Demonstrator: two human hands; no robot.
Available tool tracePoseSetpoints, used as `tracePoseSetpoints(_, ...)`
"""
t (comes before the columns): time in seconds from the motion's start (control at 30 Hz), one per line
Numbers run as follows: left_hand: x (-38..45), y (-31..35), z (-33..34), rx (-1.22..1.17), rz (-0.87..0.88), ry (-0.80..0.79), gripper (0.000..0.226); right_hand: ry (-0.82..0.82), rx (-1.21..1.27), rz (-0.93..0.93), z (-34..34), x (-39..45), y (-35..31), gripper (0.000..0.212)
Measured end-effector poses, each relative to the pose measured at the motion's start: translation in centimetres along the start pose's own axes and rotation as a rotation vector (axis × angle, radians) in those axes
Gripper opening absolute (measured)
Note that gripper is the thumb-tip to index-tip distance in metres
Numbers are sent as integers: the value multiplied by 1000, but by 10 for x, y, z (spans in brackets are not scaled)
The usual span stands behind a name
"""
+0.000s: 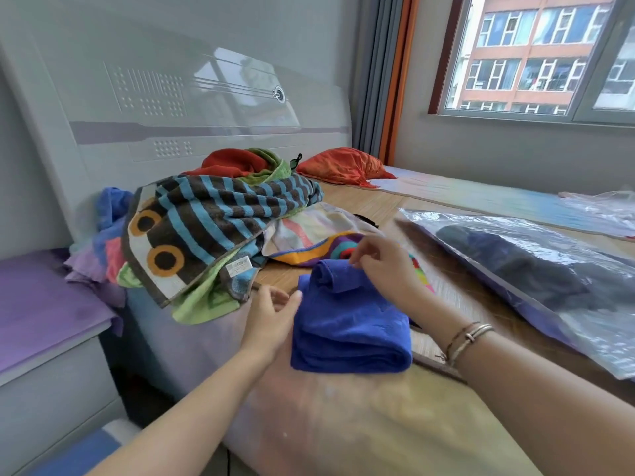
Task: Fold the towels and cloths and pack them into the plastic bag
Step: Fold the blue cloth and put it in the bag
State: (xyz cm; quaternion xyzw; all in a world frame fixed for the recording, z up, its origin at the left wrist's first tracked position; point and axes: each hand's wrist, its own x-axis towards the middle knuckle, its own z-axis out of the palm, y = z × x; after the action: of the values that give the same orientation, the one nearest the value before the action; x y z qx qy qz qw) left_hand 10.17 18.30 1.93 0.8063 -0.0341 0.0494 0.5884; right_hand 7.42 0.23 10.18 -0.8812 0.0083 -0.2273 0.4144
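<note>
A blue microfibre towel (350, 324) lies folded on the bed's near edge, its far end rolled up. My right hand (381, 262) pinches that rolled end from above. My left hand (271, 314) rests with relaxed fingers against the towel's left side. Behind them sits a heap of unfolded towels, topped by a brown-and-blue striped towel (213, 228), with a multicoloured cloth (316, 235) spread beside it. The clear plastic bag (536, 269) lies flat on the bed to the right, with dark cloth inside it.
A red and green towel (247, 163) and an orange pillow (340, 166) lie by the white headboard (171, 108). A purple-topped nightstand (44, 321) stands at the left. Another thin plastic bag (604, 204) lies at the far right under the window.
</note>
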Motion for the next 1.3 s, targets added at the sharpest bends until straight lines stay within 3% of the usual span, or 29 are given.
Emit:
tracePoseSetpoints(0.1, 1, 5, 7, 201, 205, -37, 28, 79, -117, 17, -12, -1, 22, 25)
tracePoseSetpoints(0.23, 5, 10, 18, 274, 53, -164, 37, 23, -205, -42, -14, -4, 50, 26)
tracePoseSetpoints(0.5, 12, 13, 21, 329, 1, -115, 40, -33, -219, -119, 2, 2, 52, 28)
tracePoseSetpoints(0.63, 11, 16, 22, 239, 1, -152, 28, -193, -357, -83, 10, 5, 59, 41)
tracePoseSetpoints(0.77, 2, 28, 12, -88, 17, -199, 30, -300, -413, -40, 15, 5, 60, 48)
tracePoseSetpoints(0.87, -1, 24, -5, -145, -86, -269, 36, -326, -418, -105, 22, -1, 51, 51)
tracePoseSetpoints(0.97, -8, 6, -11, 109, -258, -415, 28, -431, -648, -152, 34, -9, 48, 53)
tracePoseSetpoints(1.07, -4, -4, -7, 108, -329, -383, 21, -468, -837, -214, 39, -13, 55, 54)
tracePoseSetpoints(1.17, 0, -4, -4, 46, -356, -331, 46, -505, -876, -231, 36, -15, 58, 56)
tracePoseSetpoints(1.3, -3, -3, 5, -176, -393, -397, 66, -499, -802, -236, 33, -21, 54, 54)
